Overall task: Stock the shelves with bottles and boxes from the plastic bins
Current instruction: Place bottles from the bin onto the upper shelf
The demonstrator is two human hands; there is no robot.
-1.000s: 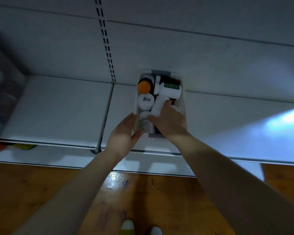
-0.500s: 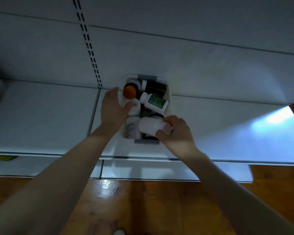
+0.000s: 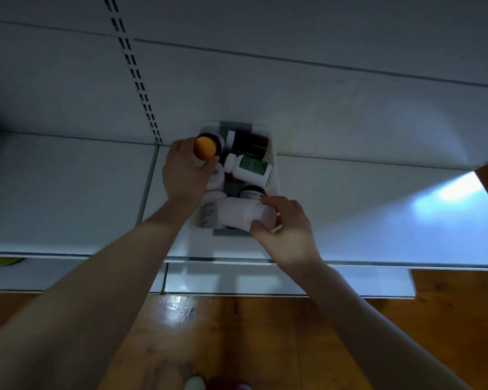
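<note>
Bottles [image 3: 250, 167] crowd the plastic bin [image 3: 273, 178] on the white shelf [image 3: 68, 192], centre frame. Left hand [image 3: 185, 175] curls round an orange-capped bottle [image 3: 205, 147] at the bin's upper left; right hand [image 3: 288, 235] clasps a white bottle [image 3: 243, 213], tipped sideways, at its lower edge.

White plastic bin [image 3: 273, 175] sits on the white metal shelf [image 3: 68, 192], against the back panel [image 3: 293, 102]. Inside: orange-capped bottle [image 3: 205, 147] far left in the left hand [image 3: 185, 173], green-labelled white bottle [image 3: 250, 166] right of it, plain white bottle [image 3: 243, 212] nearest, in the right hand [image 3: 286, 235].
</note>
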